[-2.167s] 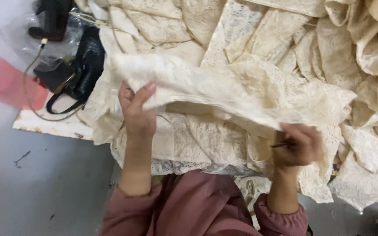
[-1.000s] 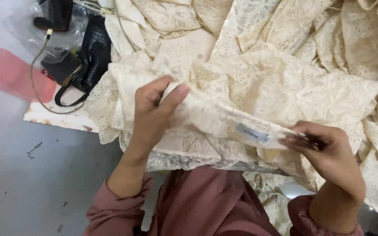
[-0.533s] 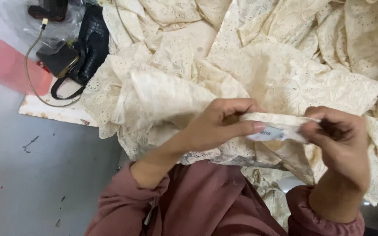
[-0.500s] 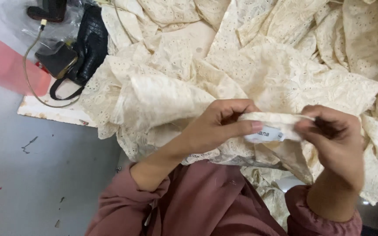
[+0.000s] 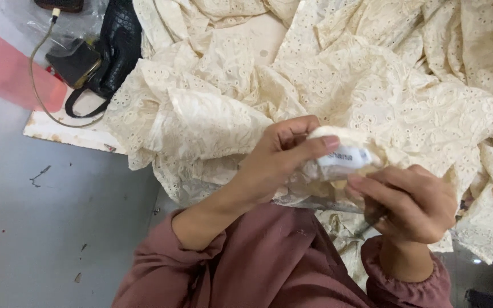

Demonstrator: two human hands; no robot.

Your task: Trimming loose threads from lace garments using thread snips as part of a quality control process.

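At centre frame, the left hand (image 5: 283,157) grips a folded edge of cream lace cloth (image 5: 338,85), fingers curled over the top and thumb pressed along the front, its tip just beside a small white label (image 5: 346,157) sewn to the fold. The right hand (image 5: 412,202) closes on the same fold from below and to the right, fingers bunched together against the cloth (whether a small tool sits inside that grip cannot be told). Both hands sit close together, with the label between them and facing the camera. Both forearms wear mauve sleeves (image 5: 269,268) with gathered cuffs.

Behind the hands, the rest of the cloth lies heaped in loose folds across the work surface. At upper left, a black bag (image 5: 115,51) lies against the heap, with a thin cable (image 5: 35,85) looping beside it. Grey floor (image 5: 47,228) fills the lower left.
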